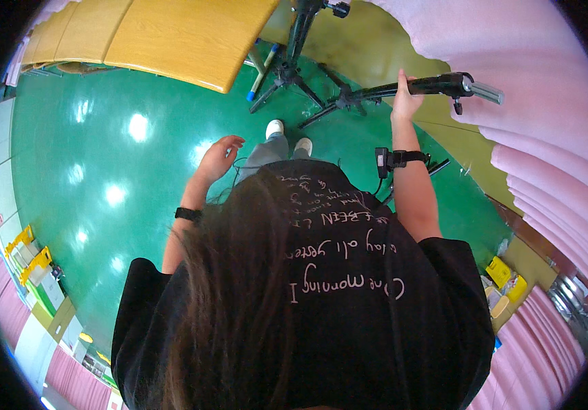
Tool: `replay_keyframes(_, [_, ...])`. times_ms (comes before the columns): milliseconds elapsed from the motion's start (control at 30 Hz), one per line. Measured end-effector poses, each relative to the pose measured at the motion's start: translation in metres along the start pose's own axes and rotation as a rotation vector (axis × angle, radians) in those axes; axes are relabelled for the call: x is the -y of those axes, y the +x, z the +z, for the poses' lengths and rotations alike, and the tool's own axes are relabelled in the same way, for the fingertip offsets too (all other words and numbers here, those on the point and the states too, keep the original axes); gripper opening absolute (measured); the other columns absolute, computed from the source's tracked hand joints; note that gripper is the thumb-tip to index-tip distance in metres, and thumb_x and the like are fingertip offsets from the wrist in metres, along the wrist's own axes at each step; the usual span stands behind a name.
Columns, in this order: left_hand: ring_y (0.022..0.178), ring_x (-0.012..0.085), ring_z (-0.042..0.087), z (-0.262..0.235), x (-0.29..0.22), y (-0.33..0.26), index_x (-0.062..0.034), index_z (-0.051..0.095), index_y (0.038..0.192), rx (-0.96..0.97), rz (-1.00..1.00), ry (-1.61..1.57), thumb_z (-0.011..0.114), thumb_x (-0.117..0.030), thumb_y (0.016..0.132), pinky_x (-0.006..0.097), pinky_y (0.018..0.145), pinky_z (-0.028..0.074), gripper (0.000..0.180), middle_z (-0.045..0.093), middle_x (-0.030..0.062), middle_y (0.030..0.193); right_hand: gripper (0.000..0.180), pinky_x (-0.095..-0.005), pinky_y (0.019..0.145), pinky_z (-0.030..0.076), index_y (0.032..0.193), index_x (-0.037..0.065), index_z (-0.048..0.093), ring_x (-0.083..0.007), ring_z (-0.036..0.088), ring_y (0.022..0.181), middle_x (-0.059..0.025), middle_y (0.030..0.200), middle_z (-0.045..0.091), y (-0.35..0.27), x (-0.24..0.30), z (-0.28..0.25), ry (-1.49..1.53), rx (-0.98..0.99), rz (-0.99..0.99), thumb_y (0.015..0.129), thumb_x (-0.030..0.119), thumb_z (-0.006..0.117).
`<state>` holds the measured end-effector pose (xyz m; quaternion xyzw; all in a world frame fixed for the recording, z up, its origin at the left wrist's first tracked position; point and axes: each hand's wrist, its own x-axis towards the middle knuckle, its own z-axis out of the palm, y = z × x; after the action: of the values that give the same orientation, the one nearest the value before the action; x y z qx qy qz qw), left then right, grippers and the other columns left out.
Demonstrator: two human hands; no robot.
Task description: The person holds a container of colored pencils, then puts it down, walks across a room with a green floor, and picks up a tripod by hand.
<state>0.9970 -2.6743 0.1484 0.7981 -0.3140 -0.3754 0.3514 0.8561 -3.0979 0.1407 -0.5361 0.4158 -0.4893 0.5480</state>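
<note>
A black tripod stand (437, 85) tilts out to the right, its metal-tipped top near the pink curtain and its spread legs on the green floor. My right hand (405, 104) is closed round its pole. On that wrist sits a strap with a small black box (382, 162) and a cable. My left hand (220, 157) hangs free above the floor, fingers loosely bent and slightly apart, holding nothing. A black band (188, 214) circles the left wrist.
Another black stand (301, 34) rises beside the yellow wooden table (178, 41) ahead. Pink curtains (540, 109) hang along the right. Yellow items (506, 277) lie at the lower right; yellow-handled boxes (36, 265) stand at the left. The green floor (102, 150) looks glossy.
</note>
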Motion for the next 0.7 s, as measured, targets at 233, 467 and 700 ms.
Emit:
replay_keyframes(233, [0.09, 0.0236, 0.058, -0.011, 0.003, 0.009, -0.002, 0.056, 0.104, 0.016, 0.056, 0.03, 0.047, -0.003, 0.082, 0.031, 0.076, 0.047, 0.024, 0.061, 0.0123, 0.097, 0.018, -0.0245, 0.068, 0.04, 0.075, 0.006, 0.053, -0.0095, 0.047, 0.072, 0.001, 0.077, 0.052, -0.003, 0.005, 0.001, -0.044, 0.007, 0.077, 0.074, 0.007, 0.071])
replay_keyframes(467, [0.092, 0.0264, 0.058, -0.025, -0.003, 0.025, -0.0023, 0.058, 0.101, 0.061, 0.099, 0.093, 0.046, -0.004, 0.082, 0.033, 0.08, 0.046, 0.022, 0.061, 0.0136, 0.098, 0.03, -0.0253, 0.072, 0.043, 0.091, 0.002, 0.052, -0.0114, 0.052, 0.079, -0.0034, 0.087, 0.055, -0.004, -0.008, -0.013, 0.043, 0.057, 0.01, 0.071, 0.002, 0.073])
replay_keyframes(700, [0.09, 0.028, 0.058, -0.023, -0.007, 0.049, -0.001, 0.058, 0.099, 0.145, 0.181, 0.082, 0.047, -0.003, 0.081, 0.034, 0.079, 0.046, 0.021, 0.061, 0.0149, 0.094, 0.05, -0.0277, 0.077, 0.047, 0.112, 0.001, 0.046, -0.0161, 0.053, 0.093, -0.0072, 0.104, 0.054, -0.013, 0.012, -0.028, -0.068, 0.095, -0.044, 0.069, 0.001, 0.073])
